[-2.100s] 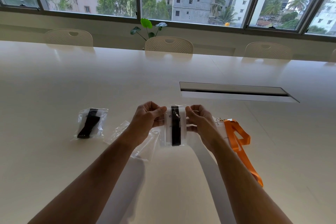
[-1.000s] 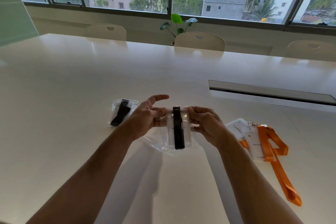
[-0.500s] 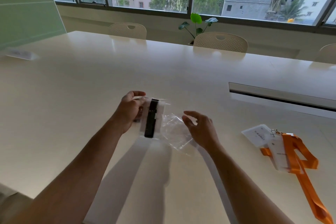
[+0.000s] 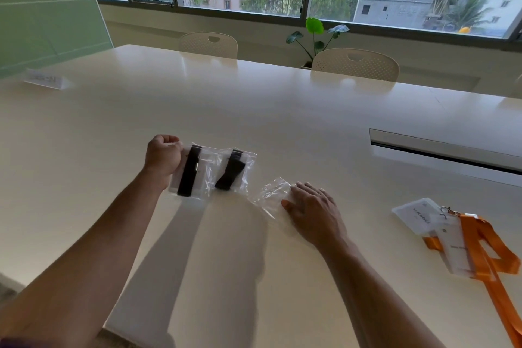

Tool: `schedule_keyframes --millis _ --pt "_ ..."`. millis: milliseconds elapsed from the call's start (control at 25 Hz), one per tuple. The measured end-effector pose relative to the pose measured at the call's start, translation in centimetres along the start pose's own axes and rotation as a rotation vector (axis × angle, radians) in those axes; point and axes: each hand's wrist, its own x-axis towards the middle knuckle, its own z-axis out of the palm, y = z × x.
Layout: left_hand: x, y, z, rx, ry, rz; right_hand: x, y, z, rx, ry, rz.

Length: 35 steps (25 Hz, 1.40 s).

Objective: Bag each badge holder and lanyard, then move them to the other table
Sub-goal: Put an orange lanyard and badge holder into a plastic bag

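My left hand grips the left edge of a clear bag that holds a badge holder and a black lanyard, low over the white table. Just right of it lies a second bagged black lanyard. My right hand rests flat, fingers straight, on an empty clear bag. At the right lie two loose badge holders clipped to orange lanyards.
A long cable slot runs across the table at the right. Cream chairs stand along the far side under the windows, with a potted plant behind. A small sign sits at the far left. The table's near-left corner is close to my left arm.
My right hand let go of the bagged lanyard and dropped onto the empty bag. My left hand carried the filled bag left, beside the first bagged one. The view swung left.
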Motion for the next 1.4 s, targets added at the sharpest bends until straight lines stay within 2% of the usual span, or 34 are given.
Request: schedule_keyframes --millis 280,440,600,760,880,1080,1160,1240,1400 --pt "2.6 -2.0 0.5 0.179 0.040 -0.051 -0.1 -0.2 -0.2 -0.015 0.001 0.000" --pt "1.9 -2.4 1.4 0.314 0.088 -0.001 0.0 0.0 -0.3 -0.010 0.001 0.011" --pt "0.4 -2.0 2.4 0.507 0.041 0.160 0.0 -0.1 -0.4 0.011 0.023 0.001" --pt "-2.6 -1.0 4.2 0.589 0.024 0.482 0.0 -0.4 -0.7 0.103 0.059 0.013" --pt "-5.9 -0.1 6.7 0.507 -0.102 0.674 -0.2 -0.5 -1.2 0.201 0.154 0.082" --pt "-11.0 1.0 11.2 0.366 -0.481 0.819 -0.9 -0.3 -2.4 0.364 0.301 0.275" --pt "-12.3 0.9 12.8 0.387 -0.639 0.822 -1.6 0.5 -3.0 0.339 0.281 0.324" --pt "-13.2 0.5 14.3 0.517 -0.778 0.843 -2.6 1.6 -3.6 0.277 0.223 0.349" --pt "-14.5 0.1 16.9 0.741 -0.936 0.874 -4.1 3.8 -5.4 0.110 0.071 0.237"
